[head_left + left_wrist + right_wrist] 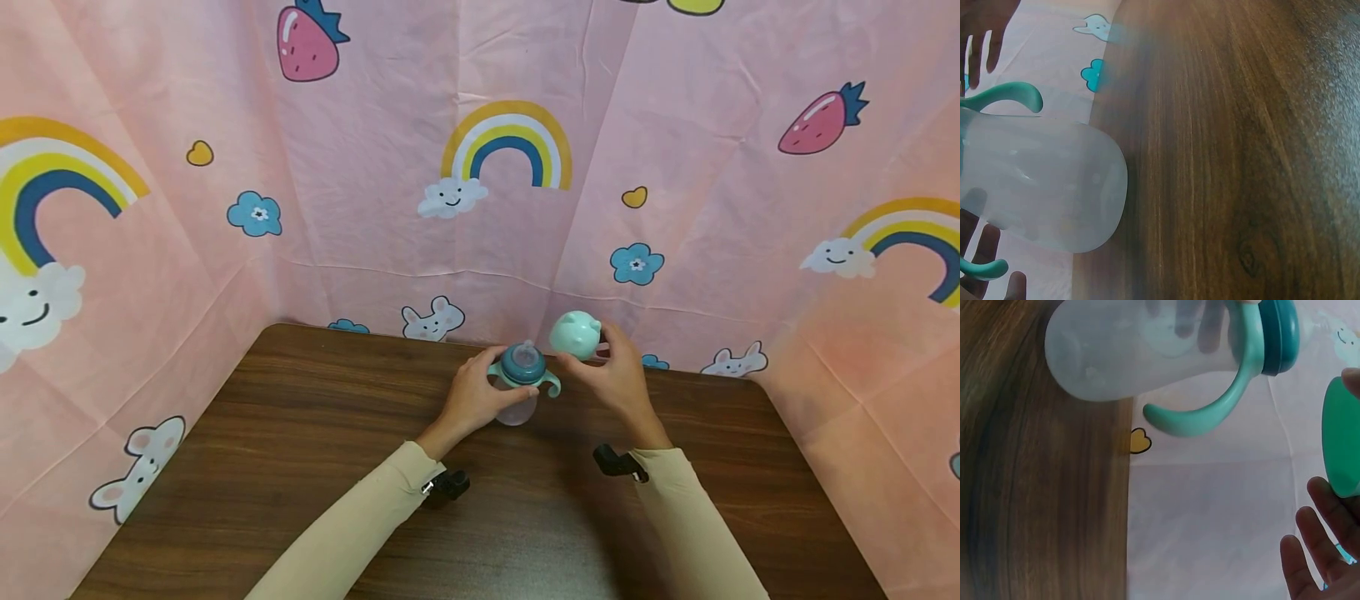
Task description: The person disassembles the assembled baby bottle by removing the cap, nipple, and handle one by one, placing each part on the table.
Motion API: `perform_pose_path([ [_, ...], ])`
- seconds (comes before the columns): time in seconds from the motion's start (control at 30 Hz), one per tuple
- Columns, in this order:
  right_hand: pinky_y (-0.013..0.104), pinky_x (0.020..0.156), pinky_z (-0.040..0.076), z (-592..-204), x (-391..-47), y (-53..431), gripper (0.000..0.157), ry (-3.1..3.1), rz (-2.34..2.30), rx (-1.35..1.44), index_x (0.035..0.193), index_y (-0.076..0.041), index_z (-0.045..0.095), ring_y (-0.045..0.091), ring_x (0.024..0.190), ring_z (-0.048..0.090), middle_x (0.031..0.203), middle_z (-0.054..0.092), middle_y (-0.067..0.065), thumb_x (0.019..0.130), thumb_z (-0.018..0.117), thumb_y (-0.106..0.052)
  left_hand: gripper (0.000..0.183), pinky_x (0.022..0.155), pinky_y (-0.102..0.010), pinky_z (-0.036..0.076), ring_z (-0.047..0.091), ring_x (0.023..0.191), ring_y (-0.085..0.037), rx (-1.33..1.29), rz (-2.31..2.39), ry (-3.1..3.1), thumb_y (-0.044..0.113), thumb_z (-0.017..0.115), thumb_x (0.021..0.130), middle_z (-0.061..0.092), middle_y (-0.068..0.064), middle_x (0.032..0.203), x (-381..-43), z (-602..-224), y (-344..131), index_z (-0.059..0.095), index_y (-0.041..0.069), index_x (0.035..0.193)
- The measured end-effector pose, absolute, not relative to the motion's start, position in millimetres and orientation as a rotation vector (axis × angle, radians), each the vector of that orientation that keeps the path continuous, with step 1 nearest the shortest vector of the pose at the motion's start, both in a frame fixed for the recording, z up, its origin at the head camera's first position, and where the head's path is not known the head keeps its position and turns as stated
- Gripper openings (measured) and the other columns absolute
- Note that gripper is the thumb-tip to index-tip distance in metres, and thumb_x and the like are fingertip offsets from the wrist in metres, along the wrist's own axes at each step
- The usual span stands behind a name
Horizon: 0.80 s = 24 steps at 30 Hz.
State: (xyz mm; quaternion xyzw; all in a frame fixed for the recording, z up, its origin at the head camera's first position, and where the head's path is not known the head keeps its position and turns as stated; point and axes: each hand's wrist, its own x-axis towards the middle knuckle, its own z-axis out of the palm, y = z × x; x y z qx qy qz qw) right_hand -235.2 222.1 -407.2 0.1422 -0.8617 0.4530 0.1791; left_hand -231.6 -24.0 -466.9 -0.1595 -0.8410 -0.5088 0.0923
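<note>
— Translucent plastic is used for the body of the bottle; where is the bottle located?

— It is positioned at the far part of the bench, in front of the patterned cloth. It is fitted with a teal collar, a clear spout and a curved mint-green handle on each side. Whether the base is supported by the bench cannot be told.

— How is the bottle secured?

— It is gripped by the left hand. The fingers are wrapped round its left side, and the thumb is laid across the front, just below the collar.

— What is held by the right hand?

— A mint-green cap, moulded with small ears, is pinched there between thumb and fingers. The remaining fingers are seen spread apart in the right wrist view. The cap is held near the spout, to its right and slightly higher in the head view, and is separated from the bottle.

— What is worn on the arms?

— Both are covered by beige sleeves; a black fitting is attached at each wrist.
</note>
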Motion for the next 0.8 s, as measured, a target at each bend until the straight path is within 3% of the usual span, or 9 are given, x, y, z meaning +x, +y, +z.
perform_pose_path([
  [0.27,0.067,0.097,0.057,-414.4,-236.4,229.8,0.065,-2.443,1.254,0.367,0.14,0.006,0.062,0.043,0.108,0.067,0.126,0.067,0.023,0.088,0.092,-0.02,0.079,0.109,-0.059,0.048,0.063,0.131,-0.034,-0.458,-1.506,-2.508,0.044,0.097,0.085,0.072,-0.007,0.141,-230.7,-467.1,-24.2,0.065,0.011,0.15],
  [0.6,0.051,0.086,0.058,-421.8,-236.0,238.9,0.064,-2.483,1.157,0.308,0.139,0.005,0.064,0.038,0.108,0.067,0.123,0.069,0.022,0.089,0.091,-0.025,0.08,0.109,-0.059,0.048,0.062,0.131,-0.034,-0.454,-1.505,-2.512,0.044,0.097,0.085,0.071,-0.006,0.141,-231.6,-467.5,-23.9,0.065,0.011,0.15],
  [0.8,0.06,0.091,0.057,-424.8,-234.9,241.9,0.065,-2.491,1.179,0.298,0.139,0.006,0.064,0.042,0.111,0.067,0.125,0.068,0.023,0.089,0.091,-0.025,0.08,0.11,-0.06,0.048,0.063,0.132,-0.034,-0.46,-1.506,-2.5,0.044,0.097,0.085,0.071,-0.007,0.142,-232.6,-468.5,-23.8,0.065,0.01,0.15],
])
